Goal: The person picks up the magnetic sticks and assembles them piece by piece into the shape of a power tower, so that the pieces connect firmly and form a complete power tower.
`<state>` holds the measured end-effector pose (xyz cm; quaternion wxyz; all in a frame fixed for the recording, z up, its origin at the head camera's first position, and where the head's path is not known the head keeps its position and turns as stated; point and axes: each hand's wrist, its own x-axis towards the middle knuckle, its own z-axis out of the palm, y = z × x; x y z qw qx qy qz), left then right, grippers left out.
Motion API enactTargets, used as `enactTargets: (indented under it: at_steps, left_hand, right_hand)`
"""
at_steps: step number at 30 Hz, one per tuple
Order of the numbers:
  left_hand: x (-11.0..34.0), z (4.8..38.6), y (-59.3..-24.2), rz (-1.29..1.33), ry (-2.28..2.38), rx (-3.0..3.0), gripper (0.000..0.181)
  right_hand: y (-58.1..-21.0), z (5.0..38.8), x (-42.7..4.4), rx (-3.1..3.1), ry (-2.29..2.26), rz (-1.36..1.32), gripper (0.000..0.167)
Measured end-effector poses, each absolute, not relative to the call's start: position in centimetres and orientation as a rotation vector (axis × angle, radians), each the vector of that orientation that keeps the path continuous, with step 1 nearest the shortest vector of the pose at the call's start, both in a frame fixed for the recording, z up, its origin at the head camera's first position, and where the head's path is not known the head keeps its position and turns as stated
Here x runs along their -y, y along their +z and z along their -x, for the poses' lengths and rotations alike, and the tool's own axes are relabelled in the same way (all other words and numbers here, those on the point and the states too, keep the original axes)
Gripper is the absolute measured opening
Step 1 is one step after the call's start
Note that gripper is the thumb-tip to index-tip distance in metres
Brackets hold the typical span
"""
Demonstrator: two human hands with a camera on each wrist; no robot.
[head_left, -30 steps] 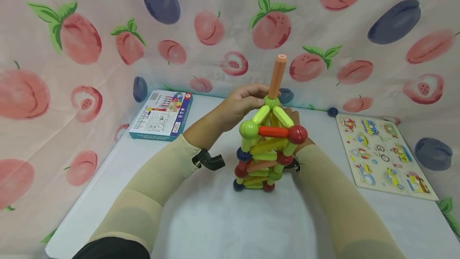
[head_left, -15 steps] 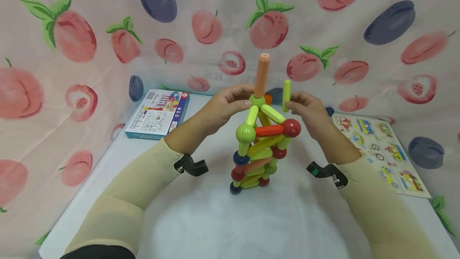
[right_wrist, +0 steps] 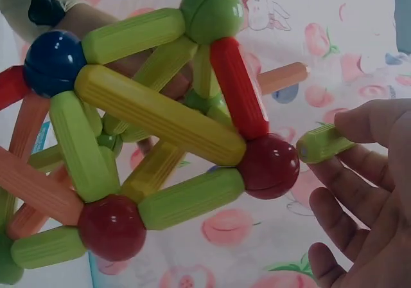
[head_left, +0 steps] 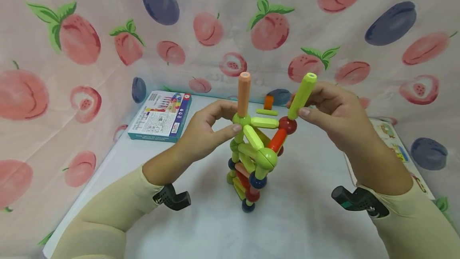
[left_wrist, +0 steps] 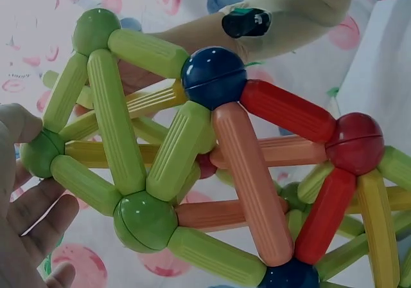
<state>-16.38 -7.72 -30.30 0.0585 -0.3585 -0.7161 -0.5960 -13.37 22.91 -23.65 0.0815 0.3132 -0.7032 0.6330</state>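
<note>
A tower of magnetic sticks and balls stands on the white table. My left hand pinches the green ball at its top left, thumb above and fingers below in the left wrist view. An orange stick rises from this ball. With thumb and fingers, my right hand holds a light green magnetic stick over the top red ball. The stick's lower end is right at that ball in the right wrist view; whether they touch I cannot tell.
Behind the tower are a loose green stick and an orange piece. A toy box lies at the back left. At right, my forearm partly covers a picture board. A fruit-print cloth hangs behind.
The right hand has come out from behind the tower with the green stick and moved to the red ball. The tower has turned, its orange-topped corner shifting left with the left hand.
</note>
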Motion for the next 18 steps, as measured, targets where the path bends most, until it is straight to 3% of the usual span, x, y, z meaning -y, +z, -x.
enactTargets:
  at_steps: [18]
  left_hand:
    - [7.6, 15.8, -30.6, 1.069, -1.712, 2.101, 0.045]
  right_hand:
    - [-25.6, 13.8, -22.5, 1.995, 1.966, -1.006, 0.027]
